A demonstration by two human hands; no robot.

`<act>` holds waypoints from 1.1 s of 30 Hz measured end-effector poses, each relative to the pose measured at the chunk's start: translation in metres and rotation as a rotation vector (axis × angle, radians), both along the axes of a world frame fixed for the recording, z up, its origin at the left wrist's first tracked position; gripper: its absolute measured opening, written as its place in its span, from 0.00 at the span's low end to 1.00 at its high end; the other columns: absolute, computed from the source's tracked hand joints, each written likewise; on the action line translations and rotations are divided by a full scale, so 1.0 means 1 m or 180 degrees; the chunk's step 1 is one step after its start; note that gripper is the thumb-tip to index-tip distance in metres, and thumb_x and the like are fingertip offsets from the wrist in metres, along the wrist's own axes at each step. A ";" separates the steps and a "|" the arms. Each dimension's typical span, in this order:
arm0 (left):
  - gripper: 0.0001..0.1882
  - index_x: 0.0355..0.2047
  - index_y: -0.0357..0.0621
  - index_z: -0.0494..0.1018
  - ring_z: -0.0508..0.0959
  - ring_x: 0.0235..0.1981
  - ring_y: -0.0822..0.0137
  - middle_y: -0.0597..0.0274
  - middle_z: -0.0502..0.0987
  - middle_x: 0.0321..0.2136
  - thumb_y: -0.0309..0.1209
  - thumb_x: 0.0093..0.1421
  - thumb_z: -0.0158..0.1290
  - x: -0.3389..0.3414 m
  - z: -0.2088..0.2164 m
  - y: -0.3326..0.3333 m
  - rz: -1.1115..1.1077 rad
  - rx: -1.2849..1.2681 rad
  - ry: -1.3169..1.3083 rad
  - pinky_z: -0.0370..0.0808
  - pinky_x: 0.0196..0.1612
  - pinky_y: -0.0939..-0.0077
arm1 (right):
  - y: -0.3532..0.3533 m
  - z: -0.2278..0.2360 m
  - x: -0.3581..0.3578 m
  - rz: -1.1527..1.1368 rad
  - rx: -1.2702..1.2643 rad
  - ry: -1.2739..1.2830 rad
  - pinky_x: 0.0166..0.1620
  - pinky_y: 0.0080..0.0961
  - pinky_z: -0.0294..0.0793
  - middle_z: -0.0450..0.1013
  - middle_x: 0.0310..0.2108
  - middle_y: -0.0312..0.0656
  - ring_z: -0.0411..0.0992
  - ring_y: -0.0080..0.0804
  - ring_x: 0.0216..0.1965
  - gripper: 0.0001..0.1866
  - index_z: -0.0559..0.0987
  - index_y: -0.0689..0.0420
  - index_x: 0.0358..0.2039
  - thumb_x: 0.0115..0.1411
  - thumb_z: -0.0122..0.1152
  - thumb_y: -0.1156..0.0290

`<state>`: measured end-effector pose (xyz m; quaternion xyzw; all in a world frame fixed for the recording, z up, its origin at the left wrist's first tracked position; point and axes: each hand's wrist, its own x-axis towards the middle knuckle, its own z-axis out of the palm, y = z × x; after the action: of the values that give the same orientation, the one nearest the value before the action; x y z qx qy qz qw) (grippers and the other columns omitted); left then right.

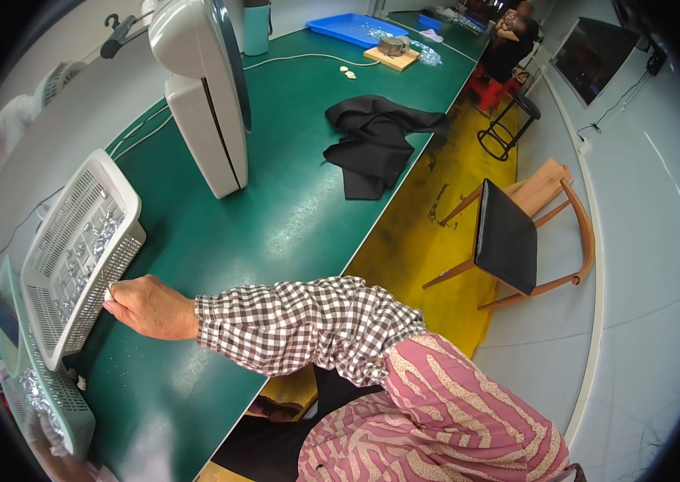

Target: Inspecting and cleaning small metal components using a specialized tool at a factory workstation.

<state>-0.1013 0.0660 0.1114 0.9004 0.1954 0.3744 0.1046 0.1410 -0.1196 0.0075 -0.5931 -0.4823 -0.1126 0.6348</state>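
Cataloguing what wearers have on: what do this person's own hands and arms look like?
Behind the right hand, a loose dark-and-white checked oversleeve, gathered at both ends, meets a pink sleeve with cream wavy stripes. The left hand cannot be made out with certainty.

Black cloth (376,145), 1 wooden chair (508,241).

Looks like a workshop: a long green-topped workbench (292,221) runs far down the room, bearing a white perforated plastic basket (130,231) of small silvery pieces (79,269) and a shallow blue plastic tray (338,26) with shiny bits in it. A scuffed yellow floor (404,221) lies alongside, with a round black stool (528,108) near a person in dark clothing (508,50) at the far end.
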 end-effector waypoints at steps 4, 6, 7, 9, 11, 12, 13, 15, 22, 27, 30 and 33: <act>0.17 0.49 0.39 0.64 0.59 0.18 0.85 0.67 0.69 0.29 0.35 0.64 0.40 0.050 -0.050 -0.067 -0.0982 -0.2249 0.0339 0.52 0.18 0.95 | -0.013 -0.002 0.006 -0.0122 -0.0107 -0.0082 0.23 0.33 0.66 0.64 0.18 0.46 0.68 0.45 0.20 0.11 0.64 0.62 0.21 0.57 0.52 0.73; 0.17 0.49 0.40 0.64 0.59 0.17 0.84 0.68 0.68 0.26 0.37 0.64 0.41 0.062 -0.060 -0.072 -0.1149 -0.2748 0.0614 0.53 0.17 0.93 | -0.012 0.000 0.005 -0.0133 0.0007 -0.0150 0.23 0.33 0.66 0.64 0.19 0.45 0.67 0.45 0.21 0.10 0.65 0.62 0.22 0.56 0.53 0.73; 0.18 0.49 0.38 0.64 0.63 0.19 0.81 0.66 0.68 0.28 0.36 0.63 0.42 0.071 -0.071 -0.073 -0.1571 -0.3552 0.0508 0.58 0.18 0.90 | -0.015 -0.001 0.007 -0.0184 0.0022 -0.0188 0.23 0.33 0.66 0.64 0.20 0.45 0.67 0.44 0.21 0.10 0.65 0.62 0.22 0.56 0.54 0.73; 0.19 0.49 0.35 0.63 0.69 0.23 0.75 0.62 0.69 0.30 0.34 0.61 0.44 0.086 -0.085 -0.075 -0.2346 -0.5121 0.0231 0.68 0.21 0.82 | -0.015 -0.002 0.008 -0.0212 0.0059 -0.0224 0.23 0.32 0.66 0.64 0.21 0.44 0.67 0.43 0.21 0.10 0.66 0.62 0.22 0.55 0.54 0.73; 0.19 0.49 0.36 0.63 0.67 0.21 0.77 0.64 0.68 0.29 0.35 0.62 0.44 0.089 -0.090 -0.076 -0.1998 -0.5090 0.0111 0.64 0.18 0.85 | -0.007 0.001 0.003 -0.0169 0.0240 -0.0271 0.23 0.32 0.66 0.64 0.23 0.43 0.67 0.42 0.22 0.09 0.67 0.63 0.23 0.55 0.56 0.73; 0.19 0.49 0.38 0.64 0.65 0.18 0.79 0.66 0.67 0.27 0.37 0.62 0.43 0.087 -0.092 -0.075 -0.1655 -0.5048 -0.0011 0.60 0.16 0.87 | -0.004 0.005 0.000 -0.0279 0.0374 -0.0381 0.23 0.31 0.66 0.64 0.24 0.43 0.67 0.40 0.22 0.08 0.69 0.62 0.23 0.54 0.57 0.73; 0.19 0.49 0.39 0.64 0.62 0.16 0.81 0.68 0.66 0.25 0.38 0.63 0.43 0.084 -0.093 -0.074 -0.1287 -0.4983 -0.0143 0.56 0.13 0.89 | -0.003 0.008 -0.001 -0.0367 0.0525 -0.0476 0.23 0.30 0.66 0.64 0.25 0.42 0.67 0.39 0.22 0.07 0.70 0.62 0.23 0.53 0.58 0.73; 0.20 0.50 0.41 0.64 0.64 0.18 0.79 0.67 0.67 0.27 0.38 0.62 0.44 0.094 -0.100 -0.078 -0.1459 -0.5243 -0.0268 0.59 0.15 0.88 | -0.011 0.002 0.000 -0.0389 0.0112 -0.0438 0.23 0.29 0.66 0.65 0.24 0.42 0.67 0.39 0.21 0.06 0.74 0.62 0.24 0.51 0.60 0.73; 0.19 0.48 0.37 0.64 0.69 0.24 0.74 0.61 0.71 0.34 0.35 0.60 0.47 0.094 -0.101 -0.071 -0.2201 -0.6059 -0.0700 0.70 0.23 0.82 | -0.025 0.018 -0.023 0.0481 -0.0071 -0.0376 0.23 0.20 0.69 0.72 0.25 0.45 0.71 0.30 0.20 0.06 0.74 0.66 0.30 0.58 0.51 0.75; 0.19 0.46 0.36 0.65 0.70 0.25 0.75 0.62 0.71 0.34 0.38 0.61 0.46 0.085 -0.103 -0.066 -0.2153 -0.6048 -0.0699 0.70 0.22 0.85 | -0.028 0.019 -0.031 0.0799 -0.0349 -0.0380 0.24 0.19 0.70 0.72 0.26 0.45 0.72 0.27 0.21 0.10 0.73 0.67 0.30 0.60 0.49 0.72; 0.19 0.46 0.36 0.65 0.70 0.24 0.75 0.62 0.71 0.33 0.38 0.60 0.47 0.085 -0.104 -0.065 -0.2112 -0.6155 -0.0647 0.71 0.22 0.85 | -0.027 0.019 -0.031 0.0798 -0.0468 -0.0385 0.24 0.18 0.70 0.73 0.27 0.45 0.72 0.27 0.21 0.11 0.73 0.66 0.30 0.61 0.48 0.70; 0.17 0.45 0.36 0.65 0.70 0.23 0.75 0.63 0.71 0.31 0.36 0.61 0.47 0.085 -0.108 -0.066 -0.2180 -0.6146 -0.0901 0.71 0.21 0.85 | -0.027 0.018 -0.030 0.0760 -0.0366 -0.0371 0.24 0.18 0.70 0.73 0.28 0.45 0.72 0.26 0.21 0.11 0.74 0.66 0.30 0.61 0.49 0.70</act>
<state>-0.0163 -0.0001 0.0038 0.3880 0.1318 0.1107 0.9054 0.1111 -0.1462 0.0252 -0.5593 -0.5911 -0.0427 0.5796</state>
